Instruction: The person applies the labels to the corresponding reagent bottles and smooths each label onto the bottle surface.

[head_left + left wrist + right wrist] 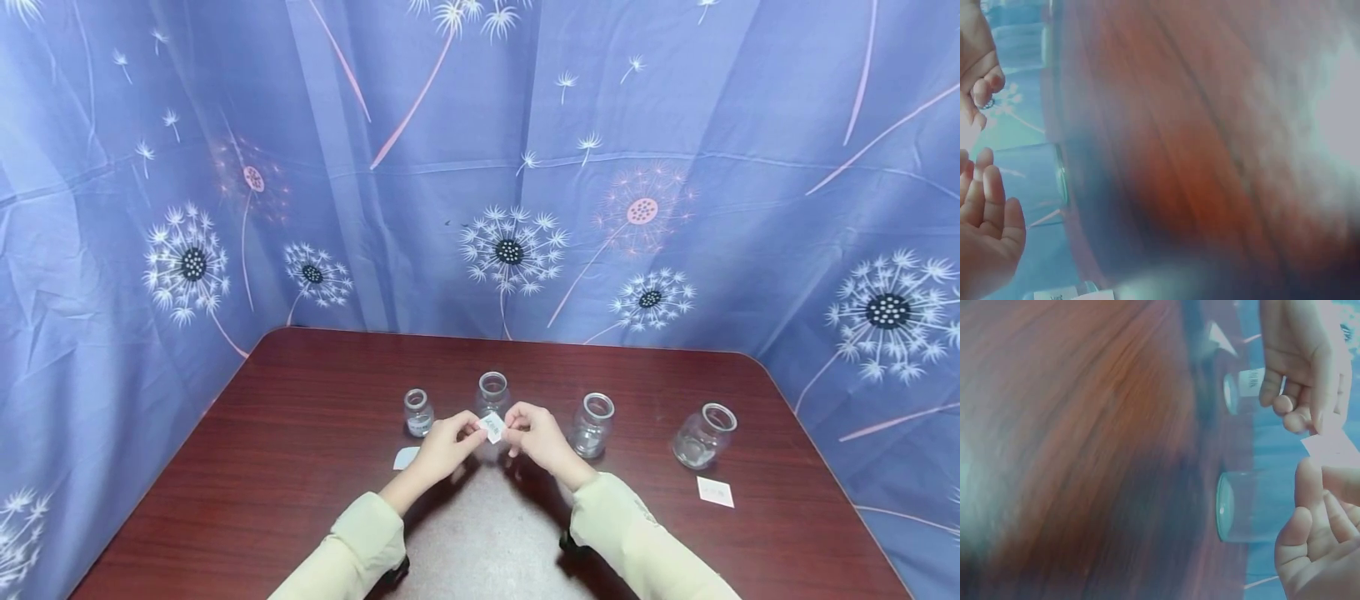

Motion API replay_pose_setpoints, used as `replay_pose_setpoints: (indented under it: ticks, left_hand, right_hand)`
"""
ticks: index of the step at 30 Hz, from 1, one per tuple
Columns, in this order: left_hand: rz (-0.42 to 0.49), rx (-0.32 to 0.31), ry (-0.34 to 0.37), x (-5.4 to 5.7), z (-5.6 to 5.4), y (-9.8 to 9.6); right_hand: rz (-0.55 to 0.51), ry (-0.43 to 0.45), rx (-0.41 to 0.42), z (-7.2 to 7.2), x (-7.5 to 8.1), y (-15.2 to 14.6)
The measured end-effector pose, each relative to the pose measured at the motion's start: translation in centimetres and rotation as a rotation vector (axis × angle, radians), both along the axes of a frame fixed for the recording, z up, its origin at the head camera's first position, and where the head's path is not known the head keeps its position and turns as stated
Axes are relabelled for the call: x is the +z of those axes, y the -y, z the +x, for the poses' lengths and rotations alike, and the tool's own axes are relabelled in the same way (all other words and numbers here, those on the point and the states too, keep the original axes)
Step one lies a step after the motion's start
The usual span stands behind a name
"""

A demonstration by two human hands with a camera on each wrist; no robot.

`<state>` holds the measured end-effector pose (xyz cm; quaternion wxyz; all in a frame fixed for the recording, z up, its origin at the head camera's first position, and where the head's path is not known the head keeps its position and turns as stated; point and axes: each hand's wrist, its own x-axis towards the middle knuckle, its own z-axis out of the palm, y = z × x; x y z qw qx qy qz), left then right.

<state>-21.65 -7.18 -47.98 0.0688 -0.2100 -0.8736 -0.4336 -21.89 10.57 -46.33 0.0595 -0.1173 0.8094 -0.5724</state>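
Observation:
A small white label (492,427) with dark printing is held up between my two hands, in front of a clear glass jar (492,387). My left hand (444,450) pinches its left side between thumb and finger. At its right side, my right hand (542,437) pinches it as well. The right wrist view shows the label (1332,449) spanning the gap between both hands' fingertips. Just left of my left hand stands a smaller glass jar (417,413) bearing a white label. Part of the middle jar is hidden behind the held label and fingers.
Another glass jar (592,425) stands just right of my right hand, and a further one (703,435) farther right. A white label (715,492) lies before that last jar. A pale paper piece (406,457) lies beside my left wrist. A blue curtain (420,250) hangs behind the dark red table (300,467).

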Motion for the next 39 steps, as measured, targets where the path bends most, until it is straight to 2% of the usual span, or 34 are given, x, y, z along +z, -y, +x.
replay_pose_setpoints:
  ticks: [4,7,11,15,20,25,29,32,34,36,39]
  left_hand:
    - [0.065,0.022,0.045,0.1,0.3,-0.2]
    - [0.098,0.025,0.053,0.3,0.4,-0.4]
    - [0.145,0.019,0.063,0.6,0.7,-0.4]
    - [0.179,0.020,0.074,0.9,0.9,-0.4]
    - [0.174,0.018,0.069,1.3,1.2,-0.4]
    - [0.165,0.016,0.074,1.5,1.3,-0.5]
    - [0.166,0.016,0.073,1.5,1.3,-0.5]
    - [0.165,0.012,0.063,1.3,1.3,-0.5]
    - [0.159,0.008,0.050,1.3,1.3,-0.5]
    - [0.147,0.005,0.035,1.2,1.3,-0.5]
    - [0.131,-0.003,0.022,1.3,1.3,-0.6]
  right_hand:
    - [-0.054,0.063,-0.006,0.2,-0.1,0.0]
    - [-0.072,0.056,0.001,0.7,0.2,-0.1]
    - [-0.107,-0.079,-0.043,1.9,2.0,-0.1]
    - [-0.055,-0.207,-0.093,2.7,3.6,-0.1]
    - [0.015,-0.205,-0.080,3.1,4.4,0.0]
    - [0.022,-0.199,-0.095,3.1,4.1,0.1]
    - [0.020,-0.240,-0.114,2.3,2.6,-0.2]
    - [0.029,-0.270,-0.095,1.7,1.5,-0.4]
    - [0.039,-0.276,-0.078,1.6,1.2,-0.5]
    - [0.030,-0.259,-0.068,1.8,1.6,-0.4]
    - [0.031,-0.224,-0.069,2.5,3.0,0.0]
